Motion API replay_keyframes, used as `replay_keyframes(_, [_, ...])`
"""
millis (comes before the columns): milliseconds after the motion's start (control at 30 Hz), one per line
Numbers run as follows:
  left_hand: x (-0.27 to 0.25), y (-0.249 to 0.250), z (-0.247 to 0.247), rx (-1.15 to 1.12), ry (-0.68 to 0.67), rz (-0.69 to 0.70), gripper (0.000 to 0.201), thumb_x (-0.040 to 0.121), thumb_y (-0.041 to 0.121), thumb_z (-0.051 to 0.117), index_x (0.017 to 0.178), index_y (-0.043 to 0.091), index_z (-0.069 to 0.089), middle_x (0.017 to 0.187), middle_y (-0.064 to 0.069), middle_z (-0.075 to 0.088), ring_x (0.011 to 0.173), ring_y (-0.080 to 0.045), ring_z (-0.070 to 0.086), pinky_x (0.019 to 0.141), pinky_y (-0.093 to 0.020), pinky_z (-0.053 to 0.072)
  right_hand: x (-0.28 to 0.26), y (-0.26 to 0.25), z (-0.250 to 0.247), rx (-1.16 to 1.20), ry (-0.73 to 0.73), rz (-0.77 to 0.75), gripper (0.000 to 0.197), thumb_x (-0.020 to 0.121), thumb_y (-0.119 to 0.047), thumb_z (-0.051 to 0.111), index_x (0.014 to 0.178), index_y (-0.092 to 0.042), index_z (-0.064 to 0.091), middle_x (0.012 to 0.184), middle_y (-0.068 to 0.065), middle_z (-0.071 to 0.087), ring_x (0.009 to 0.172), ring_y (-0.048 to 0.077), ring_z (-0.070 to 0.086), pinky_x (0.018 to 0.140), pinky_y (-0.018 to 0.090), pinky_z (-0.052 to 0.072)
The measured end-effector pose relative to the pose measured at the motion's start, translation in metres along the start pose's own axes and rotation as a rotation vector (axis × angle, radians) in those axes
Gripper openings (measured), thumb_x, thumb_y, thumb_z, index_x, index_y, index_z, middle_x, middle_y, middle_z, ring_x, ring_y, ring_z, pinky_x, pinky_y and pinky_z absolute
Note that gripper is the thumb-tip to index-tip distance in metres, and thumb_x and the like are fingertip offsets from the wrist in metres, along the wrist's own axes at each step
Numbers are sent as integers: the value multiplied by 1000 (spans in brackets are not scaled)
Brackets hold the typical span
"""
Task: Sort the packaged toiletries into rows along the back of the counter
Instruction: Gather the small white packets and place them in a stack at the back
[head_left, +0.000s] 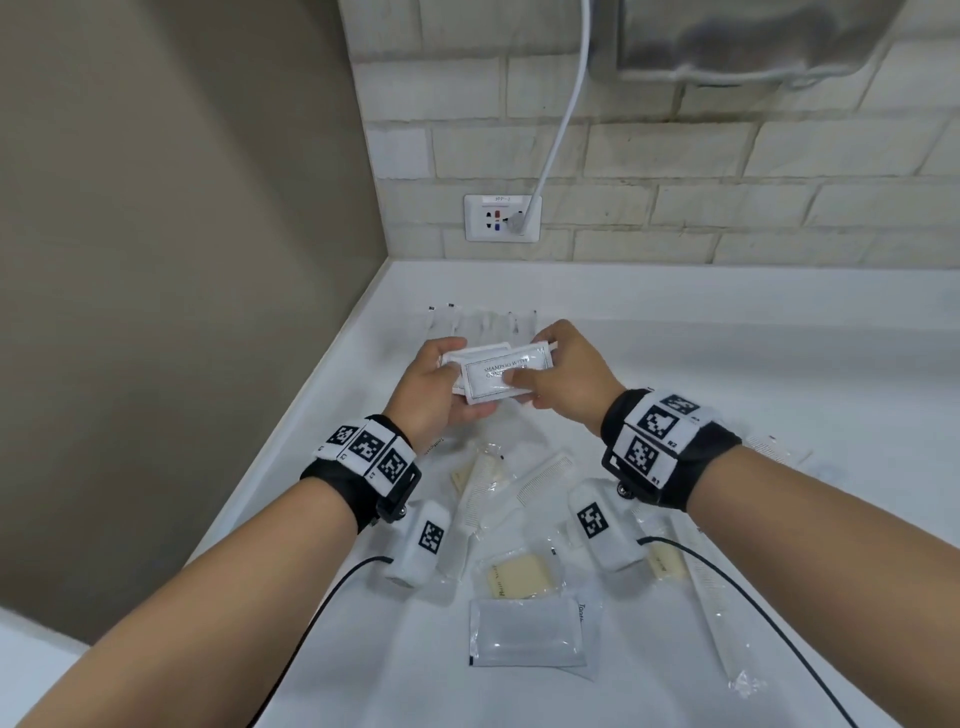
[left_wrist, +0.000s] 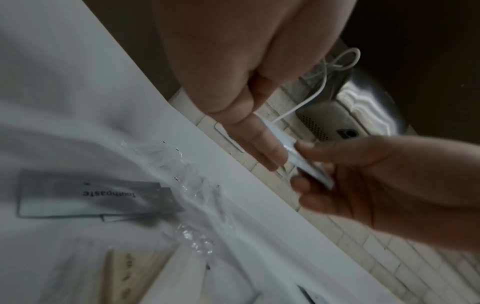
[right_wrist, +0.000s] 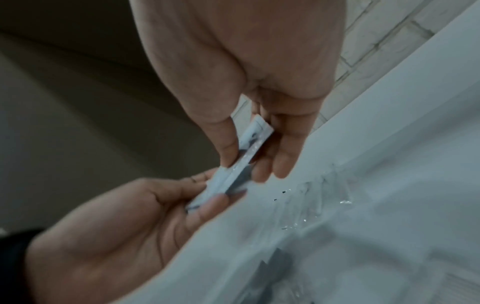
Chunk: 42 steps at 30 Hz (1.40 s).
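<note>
A small stack of flat white plastic sachets, the top one printed "shampoo" (head_left: 500, 375), is held in the air between both hands, above the white bench (head_left: 727, 364). The left hand (head_left: 441, 387) cups the stack from beneath with its thumb over the far edge; the right hand (head_left: 558, 379) pinches the near sachet between thumb and fingers, edge-on in the wrist views.

The step seems to be squaring or splitting the stack before laying it down. To do it well, keep the left hand's grip light so the slippery film can slide, peel one sachet at a time with the right, and set each flat, label up.

Just beyond the hands lies a row of clear-wrapped slim sticks (head_left: 483, 322); a new row would fit beside it. Below the wrists, unsorted, lie white combs in clear sleeves (head_left: 545, 480), cream soap bars (head_left: 519, 574) and a grey toothpaste sachet (head_left: 524, 631).
</note>
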<state>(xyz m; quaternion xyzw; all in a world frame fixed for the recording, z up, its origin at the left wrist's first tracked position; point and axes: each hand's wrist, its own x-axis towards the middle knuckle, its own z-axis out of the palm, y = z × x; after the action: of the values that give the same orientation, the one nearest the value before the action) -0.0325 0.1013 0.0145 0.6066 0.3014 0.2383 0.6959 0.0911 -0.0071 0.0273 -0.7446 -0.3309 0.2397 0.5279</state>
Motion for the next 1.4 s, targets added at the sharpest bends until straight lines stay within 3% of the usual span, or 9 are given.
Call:
replay_keyframes(100, [-2,5,-1,-56,-20,29,29,102,4,32,116,17,53,119,-15,56,93,-31,66,73,-42,62,-2,8,1,-248,10,-37,38,80,-24,74,106,-16,48,102,5,61,82,20,58,58,22,41])
replay_keyframes(233, [-9,8,1,17,-109,22,21,101,12,42,114,22,54,123,-15,55,94,-30,66,74,-45,61,-1,8,5,-241,-41,-45,72,80,-20,73,140,-20,33,123,14,52,106,32,58,87,37,50])
replay_keyframes(500, [-21,-7,8,202,-311,-89,40,96,15,59,128,33,43,124,-7,59,89,-39,71,80,-52,59,-15,20,-3,-224,-189,-16,57,79,-8,73,129,-14,48,111,7,61,86,21,60,73,35,54])
replay_keyframes(667, [-22,-12,23,145,-277,-17,31,97,8,54,123,22,46,118,-14,63,80,-36,70,73,-46,60,-29,24,-23,-131,-144,-27,65,81,-9,72,136,-15,38,106,1,57,99,24,61,89,41,55])
replay_keyframes(867, [-19,-4,51,141,-229,79,24,98,5,52,117,21,49,114,-12,63,68,-25,68,64,-31,60,-27,25,-98,-195,-168,68,57,83,-5,68,135,-17,48,122,7,63,92,18,61,73,20,47])
replay_keyframes(933, [-19,-1,63,143,-226,95,23,98,5,51,115,21,49,113,-12,62,69,-26,67,66,-32,60,-21,37,-125,-349,-106,96,44,88,-2,60,131,-9,54,128,11,61,98,19,57,71,15,47])
replay_keyframes(1100, [-21,-1,95,162,-246,125,21,98,5,52,109,23,51,105,-8,64,69,-24,68,73,-37,59,-10,79,-157,-865,-169,241,49,96,-7,42,144,-15,41,151,5,40,137,24,40,110,30,32])
replay_keyframes(1233, [-28,-11,110,157,-253,105,21,98,4,52,108,22,51,103,-7,65,68,-25,68,70,-34,60,-12,103,-158,-1019,-236,305,57,98,-4,38,152,-14,23,156,8,30,140,26,35,111,31,30])
replay_keyframes(1400, [-33,-21,109,149,-244,63,22,98,4,52,113,19,50,108,-11,64,72,-29,66,70,-34,60,-6,117,-157,-1208,-188,269,41,93,-11,48,134,-11,46,133,13,45,120,31,49,93,34,43])
